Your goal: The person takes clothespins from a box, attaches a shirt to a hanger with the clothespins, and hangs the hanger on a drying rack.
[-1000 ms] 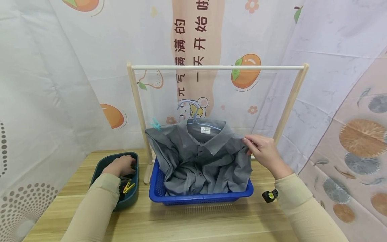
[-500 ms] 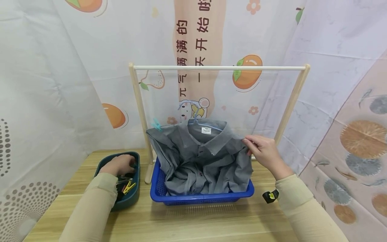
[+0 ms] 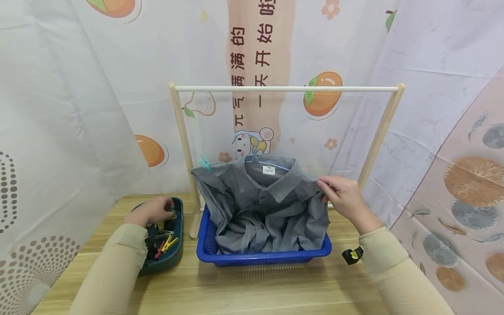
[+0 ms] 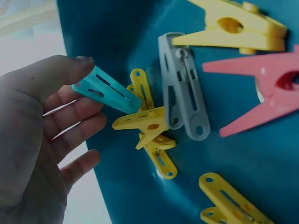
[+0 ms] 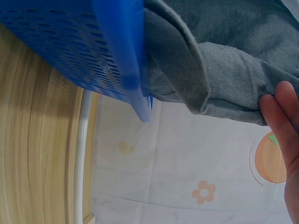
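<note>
My left hand (image 3: 151, 211) reaches into the dark green tub (image 3: 179, 249) on the left. In the left wrist view it pinches a teal clothespin (image 4: 108, 88) between thumb and fingers, above yellow clothespins (image 4: 159, 158). A grey clothespin (image 4: 184, 84) and a pink clothespin (image 4: 266, 91) lie beside them. My right hand (image 3: 346, 197) pinches the right shoulder of a grey shirt (image 3: 252, 205); the right wrist view shows the fingertips (image 5: 271, 105) on the cloth. A pale blue hanger (image 3: 255, 153) sits in the collar. Another teal clothespin (image 3: 204, 162) grips the left shoulder.
The shirt's lower part is bunched in a blue perforated basket (image 3: 271, 259). Behind stands a wooden rack with a white rail (image 3: 283, 89). A small black object with a yellow mark (image 3: 351, 255) is by the right sleeve, over the wooden table (image 3: 252, 291).
My left hand has shifted slightly up and left in the tub, uncovering more clothespins. The right hand keeps its hold on the shirt's shoulder.
</note>
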